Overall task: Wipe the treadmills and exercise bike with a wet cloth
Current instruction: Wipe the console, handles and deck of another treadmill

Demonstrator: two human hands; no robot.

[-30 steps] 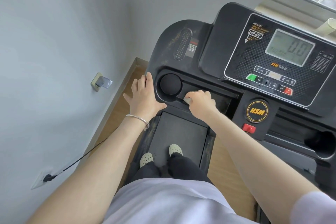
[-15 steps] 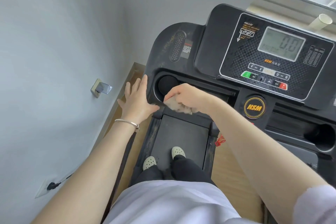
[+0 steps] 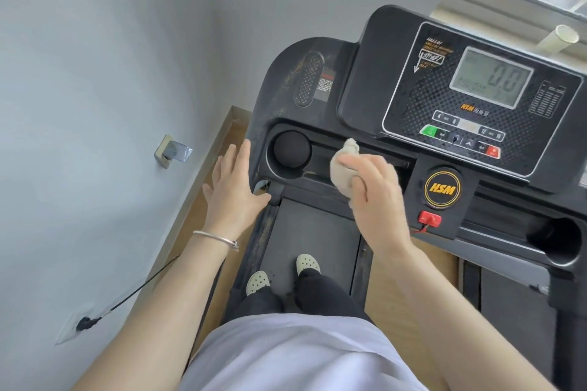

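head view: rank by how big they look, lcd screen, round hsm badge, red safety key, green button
1. LCD screen, clearly the largest.
2. Round HSM badge.
3. Red safety key and green button look about alike; the key sits nearer the camera, so I won't rank them.

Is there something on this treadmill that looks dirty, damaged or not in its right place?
Yes. The console's upper left corner has brownish scuffs or grime beside the speaker grille, so it looks unwiped. Nothing looks broken or spilled. The right hand holds the cloth at the tray.
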